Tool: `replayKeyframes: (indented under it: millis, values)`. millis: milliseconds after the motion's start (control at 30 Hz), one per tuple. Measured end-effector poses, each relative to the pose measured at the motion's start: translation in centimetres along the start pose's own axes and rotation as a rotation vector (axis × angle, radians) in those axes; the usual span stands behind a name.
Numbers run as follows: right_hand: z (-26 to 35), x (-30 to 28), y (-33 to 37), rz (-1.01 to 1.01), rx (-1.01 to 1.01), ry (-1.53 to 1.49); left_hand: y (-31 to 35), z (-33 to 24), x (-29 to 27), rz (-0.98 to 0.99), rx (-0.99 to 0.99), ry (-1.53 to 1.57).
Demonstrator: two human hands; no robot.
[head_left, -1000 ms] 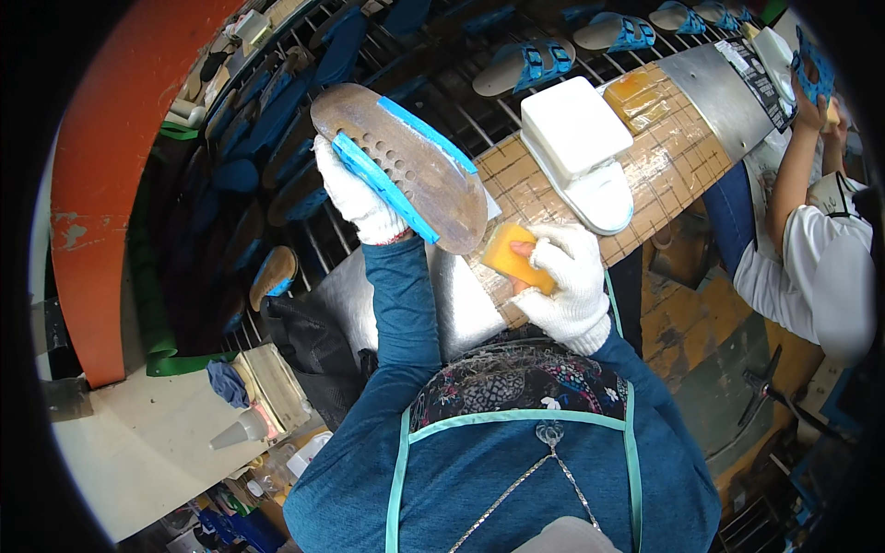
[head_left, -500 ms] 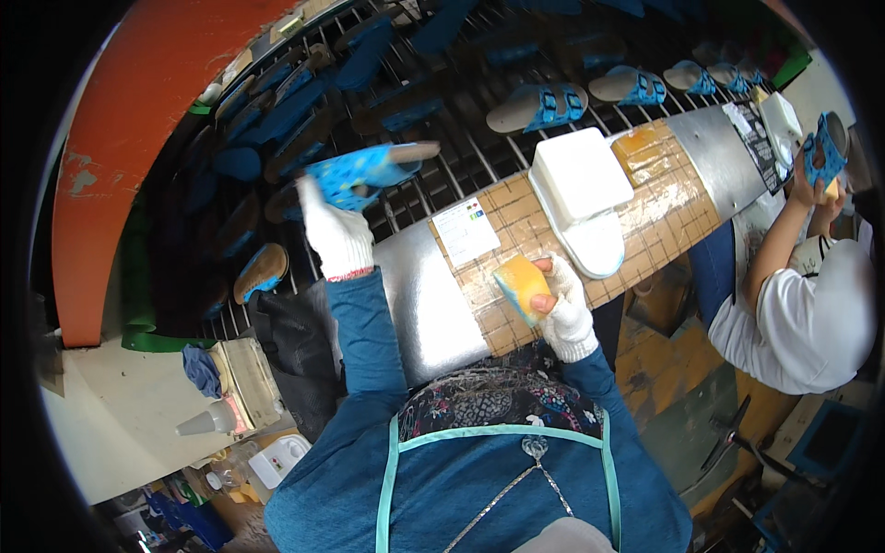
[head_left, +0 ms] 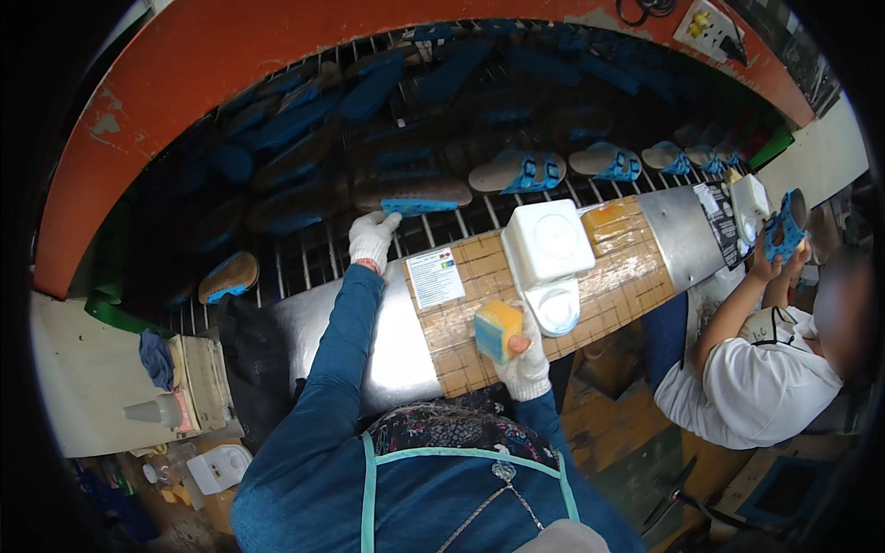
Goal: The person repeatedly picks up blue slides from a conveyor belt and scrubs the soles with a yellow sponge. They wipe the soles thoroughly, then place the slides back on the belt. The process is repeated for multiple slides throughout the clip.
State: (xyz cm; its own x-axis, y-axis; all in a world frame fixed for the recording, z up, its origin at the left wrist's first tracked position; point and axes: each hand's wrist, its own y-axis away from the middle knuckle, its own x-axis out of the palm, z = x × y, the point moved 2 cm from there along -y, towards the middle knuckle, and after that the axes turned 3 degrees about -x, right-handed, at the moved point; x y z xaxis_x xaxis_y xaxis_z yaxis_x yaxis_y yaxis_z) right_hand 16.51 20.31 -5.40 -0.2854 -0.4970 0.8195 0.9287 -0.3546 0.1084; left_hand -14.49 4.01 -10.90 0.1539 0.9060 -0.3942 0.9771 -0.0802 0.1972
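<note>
My left hand (head_left: 372,238), in a white knitted glove, reaches to the metal-rod rack. Its fingers are bent, their tips at the near edge of a blue patterned sandal (head_left: 424,205) lying on the rods; part of the grip is hidden. My right hand (head_left: 525,369), gloved with bare fingertips, is closed round a sponge (head_left: 498,330), yellow with a bluish face, above the brown-taped ledge (head_left: 461,364). Just beyond the sponge stands a white plastic container (head_left: 550,241) with a white dish (head_left: 559,311) in front.
More blue-strapped sandals (head_left: 518,173) line the rack (head_left: 334,244) to the right and deeper inside. An orange arched frame (head_left: 120,120) curves over it. A co-worker (head_left: 751,378) at right holds a blue sandal (head_left: 784,226). Dark cloth (head_left: 253,355) hangs at the ledge's left end.
The sandal in my left hand has gone from raised and tilted to lying on the rods. My right hand still holds the sponge, now turned. The whole view has shifted.
</note>
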Motion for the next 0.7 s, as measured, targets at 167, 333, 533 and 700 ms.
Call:
replayKeyframes:
  millis: [167,333,533,700]
  values:
    - [-0.4,-0.8,0.2,0.006,0.034,-0.044,3.2,-2.3,-2.0,-0.116,0.223,-0.461]
    - [-1.2,-1.3,-0.2,0.086,0.052,-0.237,7.1,-8.1,-1.7,0.014,0.293,-0.292]
    - [-2.0,-1.9,-1.2,0.162,0.057,-0.322,2.8,-13.9,7.1,0.376,0.316,0.077]
    - [-2.4,-2.2,-1.3,0.234,-0.002,-0.404,-2.9,-15.6,16.2,0.542,0.204,-0.133]
